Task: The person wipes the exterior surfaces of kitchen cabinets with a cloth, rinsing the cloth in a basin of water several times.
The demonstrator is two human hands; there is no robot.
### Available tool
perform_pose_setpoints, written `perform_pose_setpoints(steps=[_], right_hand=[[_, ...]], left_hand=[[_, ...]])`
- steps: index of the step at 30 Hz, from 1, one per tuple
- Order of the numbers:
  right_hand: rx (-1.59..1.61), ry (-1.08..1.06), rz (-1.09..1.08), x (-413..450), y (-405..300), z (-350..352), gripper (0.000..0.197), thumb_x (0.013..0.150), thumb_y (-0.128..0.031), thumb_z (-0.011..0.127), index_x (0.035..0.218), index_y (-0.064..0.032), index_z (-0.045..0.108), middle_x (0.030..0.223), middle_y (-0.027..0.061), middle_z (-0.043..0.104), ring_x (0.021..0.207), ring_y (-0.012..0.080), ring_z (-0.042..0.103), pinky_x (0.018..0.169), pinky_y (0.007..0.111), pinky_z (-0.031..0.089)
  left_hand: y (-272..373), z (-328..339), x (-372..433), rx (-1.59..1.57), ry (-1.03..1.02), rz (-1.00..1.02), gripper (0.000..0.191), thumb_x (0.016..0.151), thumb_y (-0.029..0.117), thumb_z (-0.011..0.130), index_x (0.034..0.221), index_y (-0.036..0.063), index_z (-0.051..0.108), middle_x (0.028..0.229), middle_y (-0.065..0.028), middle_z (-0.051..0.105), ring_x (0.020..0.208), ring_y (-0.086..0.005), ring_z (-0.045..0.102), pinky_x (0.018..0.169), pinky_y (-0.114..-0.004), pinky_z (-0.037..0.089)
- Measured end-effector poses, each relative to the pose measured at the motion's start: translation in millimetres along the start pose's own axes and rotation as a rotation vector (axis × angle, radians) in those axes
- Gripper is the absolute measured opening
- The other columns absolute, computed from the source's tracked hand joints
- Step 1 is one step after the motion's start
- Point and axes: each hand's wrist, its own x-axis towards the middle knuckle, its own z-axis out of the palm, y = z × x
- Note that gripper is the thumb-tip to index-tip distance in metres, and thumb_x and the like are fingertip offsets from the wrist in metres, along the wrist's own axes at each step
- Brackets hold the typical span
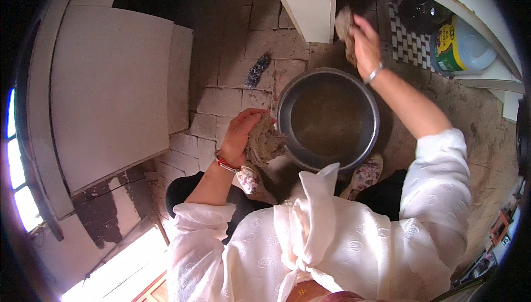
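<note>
A round dark metal basin of murky brown water stands on the floor before me, between my shoes. Left of its rim, my left hand grips a crumpled grey-brown cloth that hangs beside the basin. My right hand is raised beyond the basin's upper right edge, shut on another grey-brown cloth; it is slightly blurred. Both hands are above the floor, apart from each other. Whether the cloths are wet cannot be told.
A dark, speckled scrubber-like thing lies on the floor tiles. A pale panel comes down close behind the basin. On the right, a large plastic jug sits on a shelf. A large white cabinet stands on the left.
</note>
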Motion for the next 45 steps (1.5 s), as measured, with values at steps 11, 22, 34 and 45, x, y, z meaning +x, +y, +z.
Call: perform_pose_setpoints(steps=[11,22,34,45], right_hand=[[0.532,-0.676,0.501,-88.5,-27.3,42.1,0.034,0.083,-0.006,0.051,0.117,-0.0001,0.053,0.109,0.0079,0.061,0.101,0.0161,0.058,0.091,0.029,0.045],[0.076,-0.984,0.044,-121.7,-40.8,86.6,0.031,0.087,-0.002,0.048,0.116,-0.0001,0.054,0.115,0.0102,0.059,0.107,0.0199,0.056,0.095,0.032,0.043],[-0.264,-0.951,-0.538,-169.2,-28.9,67.2,0.077,0.077,-0.022,0.073,0.138,-0.0031,0.029,0.134,0.0204,0.038,0.124,0.0335,0.041,0.104,0.038,0.034],[0.136,-0.168,0.042,-46.4,-33.4,-43.9,0.024,0.074,-0.014,0.054,0.093,-0.0031,0.061,0.085,0.0052,0.062,0.079,0.0151,0.058,0.072,0.028,0.047]], left_hand=[[7.6,25.9,0.5,-0.056,-0.089,-0.012,0.038,0.096,0.03,0.048,0.119,0.001,0.054,0.101,-0.0122,0.064,0.085,-0.0211,0.064,0.078,-0.033,0.053],[9.6,23.3,-2.9,-0.486,-0.145,-0.029,0.037,0.096,0.035,0.044,0.113,0.004,0.054,0.096,-0.0127,0.065,0.08,-0.0239,0.066,0.074,-0.037,0.055],[16.6,21.8,6.6,-0.468,-0.024,0.237,0.045,0.098,0.037,0.033,0.121,0.0035,0.052,0.119,-0.0119,0.058,0.109,-0.0273,0.054,0.098,-0.041,0.041],[9.7,9.1,-6.7,-0.272,0.073,0.244,0.056,0.093,0.045,0.048,0.128,0.0018,0.043,0.126,-0.0154,0.052,0.118,-0.0277,0.048,0.101,-0.041,0.039]])
